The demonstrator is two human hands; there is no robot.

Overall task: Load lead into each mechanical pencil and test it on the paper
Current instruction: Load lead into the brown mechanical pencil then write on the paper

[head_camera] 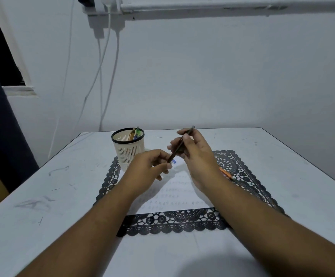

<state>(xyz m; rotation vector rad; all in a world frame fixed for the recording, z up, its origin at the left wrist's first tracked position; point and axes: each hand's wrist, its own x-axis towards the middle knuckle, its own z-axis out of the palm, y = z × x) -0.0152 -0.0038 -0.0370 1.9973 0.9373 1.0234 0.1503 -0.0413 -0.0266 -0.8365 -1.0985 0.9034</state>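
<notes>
Right hand point(194, 154) grips a dark mechanical pencil point(179, 145), held tilted above the paper point(174, 196), cap end toward 1 o'clock. Left hand point(148, 168) fingers point(165, 166) pinch its lower tip. Pen cup point(127, 148) stands at 10 o'clock on the surface point(53, 196).

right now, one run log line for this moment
stage: loading lead | right hand: holds dark mechanical pencil | left hand: pinches its lower end | paper: on black lace mat
</notes>
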